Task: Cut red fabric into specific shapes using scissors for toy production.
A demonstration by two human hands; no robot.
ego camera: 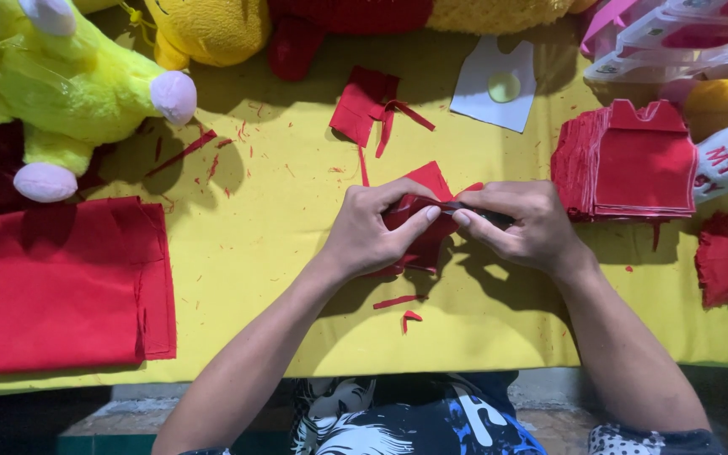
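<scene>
Both hands grip one small red felt piece (419, 227): left hand (372, 232) pinching cloth, right hand (520, 227) holding dark scissors (482, 212). Fingertips near blades risk nicking.

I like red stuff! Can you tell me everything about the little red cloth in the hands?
The red cloth is a small, thin, soft-looking fabric piece with cut edges, crumpled over the yellow table cover. The left hand pinches it from one side, the right hand from the other. Hands hide much of it.
</scene>
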